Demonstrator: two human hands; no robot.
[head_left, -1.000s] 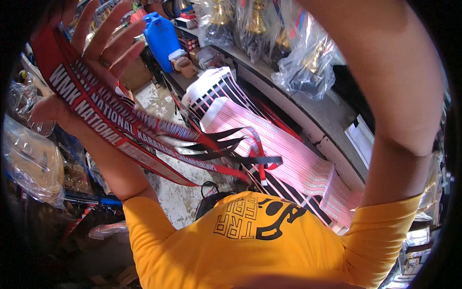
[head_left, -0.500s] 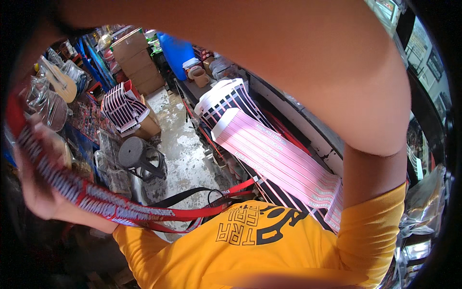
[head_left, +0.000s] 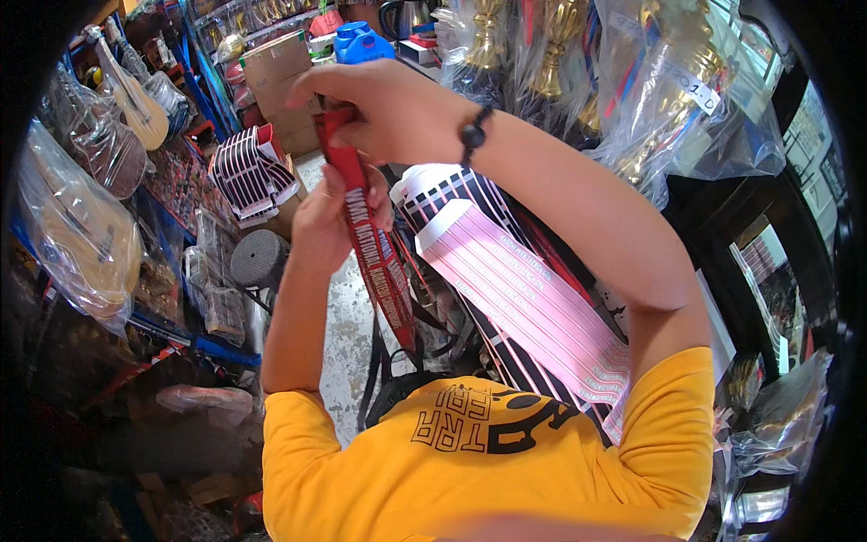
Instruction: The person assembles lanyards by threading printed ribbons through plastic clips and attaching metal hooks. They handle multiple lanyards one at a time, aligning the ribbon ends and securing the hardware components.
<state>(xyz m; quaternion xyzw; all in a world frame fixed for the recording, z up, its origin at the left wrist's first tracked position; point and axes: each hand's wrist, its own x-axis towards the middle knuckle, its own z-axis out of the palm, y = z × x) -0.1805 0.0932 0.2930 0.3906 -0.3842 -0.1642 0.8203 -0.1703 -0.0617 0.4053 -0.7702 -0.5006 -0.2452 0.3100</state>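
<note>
A bundle of red printed lanyard straps hangs from my two hands, with its lower end down by my chest. My left hand has its fingers wrapped around the straps just below their top. Above it, my right hand reaches across from the right and grips the top end of the red straps; part of its fingers is hidden behind the hand. To the right of the straps lies a sheet of pink printed strips, over a stack of black and white striped strips.
A carton stands at the far side, with more striped strips in front. A dark stool is left of my left forearm. Wrapped guitars line the left; bagged gold trophies stand at the far right. A blue container sits behind.
My left hand has swung from the far left toward the middle with the red straps. My right arm has lowered, and its hand now grips the straps' top end.
</note>
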